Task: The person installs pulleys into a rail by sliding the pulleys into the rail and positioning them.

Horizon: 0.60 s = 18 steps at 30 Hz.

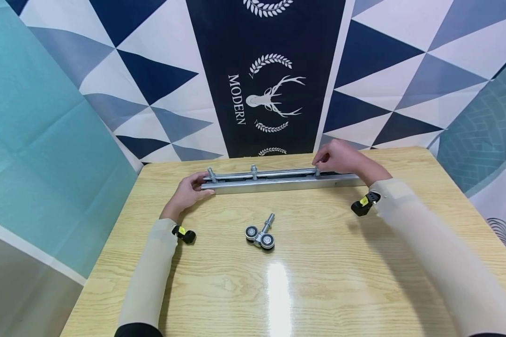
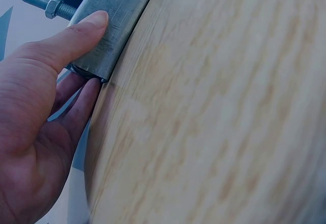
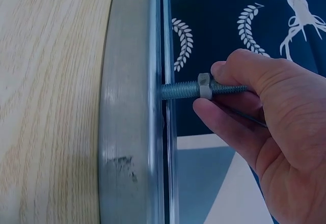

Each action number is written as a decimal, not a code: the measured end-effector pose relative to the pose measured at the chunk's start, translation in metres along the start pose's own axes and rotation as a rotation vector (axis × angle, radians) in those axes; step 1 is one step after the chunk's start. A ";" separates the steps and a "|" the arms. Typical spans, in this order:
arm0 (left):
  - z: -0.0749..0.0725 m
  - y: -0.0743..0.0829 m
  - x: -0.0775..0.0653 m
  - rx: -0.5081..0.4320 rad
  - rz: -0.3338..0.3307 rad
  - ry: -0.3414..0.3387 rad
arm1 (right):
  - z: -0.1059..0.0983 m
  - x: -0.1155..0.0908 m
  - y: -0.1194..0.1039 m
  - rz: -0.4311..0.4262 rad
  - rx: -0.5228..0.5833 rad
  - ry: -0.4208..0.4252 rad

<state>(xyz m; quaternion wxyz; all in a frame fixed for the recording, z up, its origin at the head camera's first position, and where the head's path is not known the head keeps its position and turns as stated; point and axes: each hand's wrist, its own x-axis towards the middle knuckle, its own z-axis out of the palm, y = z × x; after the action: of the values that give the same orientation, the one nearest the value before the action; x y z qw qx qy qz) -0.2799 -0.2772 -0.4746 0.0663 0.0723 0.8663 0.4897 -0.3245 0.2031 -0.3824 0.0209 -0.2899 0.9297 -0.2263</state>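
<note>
A long metal track (image 1: pixel 274 184) with a slot along its top lies across the back of the table. Three threaded bolts stand up out of the slot, among them a left bolt (image 1: pixel 212 175) and a middle bolt (image 1: pixel 254 172). My left hand (image 1: pixel 188 191) grips the track's left end, its thumb on the front face and its fingertips at the open end. Toward the right, my right hand (image 1: pixel 339 157) pinches the right bolt (image 3: pixel 181 90) beside its hex nut (image 3: pixel 205 85). Whatever the bolts join inside the track is hidden.
A loose roller trolley (image 1: pixel 260 237) with wheels and a threaded bolt lies mid-table, in front of the track. Behind the wooden table (image 1: pixel 219 290) hangs a patterned cloth (image 1: pixel 274 56) with a deer-head print. Small black cameras sit on both sleeved wrists.
</note>
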 end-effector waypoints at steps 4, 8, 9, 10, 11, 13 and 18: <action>0.000 0.016 -0.009 0.002 -0.002 -0.009 | 0.003 0.004 -0.005 -0.033 0.012 0.009; -0.001 0.032 -0.018 0.010 0.006 -0.009 | 0.008 0.009 -0.010 -0.057 0.012 0.010; -0.001 0.033 -0.019 0.011 0.006 -0.007 | 0.009 0.010 -0.012 -0.057 0.012 0.009; -0.001 0.034 -0.019 0.012 0.007 -0.005 | 0.010 0.011 -0.013 -0.054 0.014 0.006; 0.000 0.034 -0.020 0.014 0.007 -0.003 | 0.011 0.012 -0.014 -0.048 0.018 0.002; 0.000 0.035 -0.020 0.014 0.005 0.000 | 0.012 0.013 -0.015 -0.036 0.027 -0.001; 0.000 0.035 -0.020 0.018 0.007 0.004 | 0.013 0.015 -0.017 -0.016 0.041 0.001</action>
<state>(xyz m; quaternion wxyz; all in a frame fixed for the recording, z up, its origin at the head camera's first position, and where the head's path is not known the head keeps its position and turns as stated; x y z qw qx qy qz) -0.2578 -0.2627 -0.4435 0.0624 0.0752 0.8706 0.4823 -0.3251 0.1769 -0.3856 0.0246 -0.2968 0.9224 -0.2458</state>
